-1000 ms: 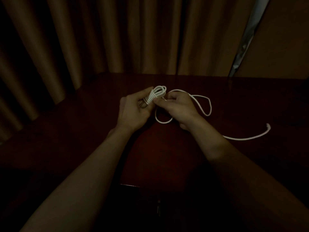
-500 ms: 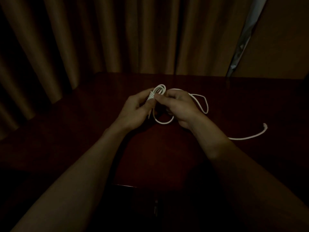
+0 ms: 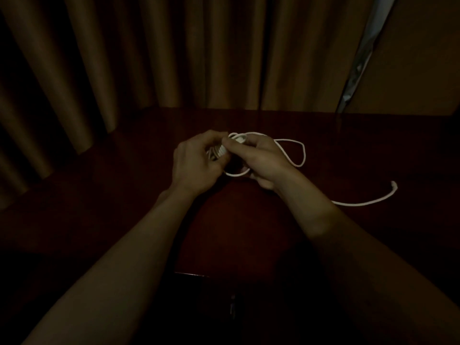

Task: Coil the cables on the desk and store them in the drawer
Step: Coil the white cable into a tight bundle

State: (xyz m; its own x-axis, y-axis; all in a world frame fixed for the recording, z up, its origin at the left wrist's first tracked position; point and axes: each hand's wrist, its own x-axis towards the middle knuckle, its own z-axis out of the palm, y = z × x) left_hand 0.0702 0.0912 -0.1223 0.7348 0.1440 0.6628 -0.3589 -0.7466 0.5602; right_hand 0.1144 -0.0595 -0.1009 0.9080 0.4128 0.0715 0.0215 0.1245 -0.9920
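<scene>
White cable (image 3: 221, 152), one, coil clasped in left hand (image 3: 196, 165), strand pinched by right hand (image 3: 263, 160)

Over a dark wooden desk (image 3: 236, 227), the left hand (image 3: 196, 163) grips a coiled bundle of white cable (image 3: 220, 150) while the right hand (image 3: 263, 160) pinches a strand at its top. The loose tail loops rightward across the desk. Brown curtains (image 3: 174, 51) hang behind.

A: Location type?
B: Furnished room, either domestic or hotel. The view does not show which.
A: Indicators?
B: A polished dark wooden desk (image 3: 139, 200) set against long pleated brown curtains (image 3: 174, 58). Plain wall (image 3: 423, 58) at right. Lighting is low.
</scene>
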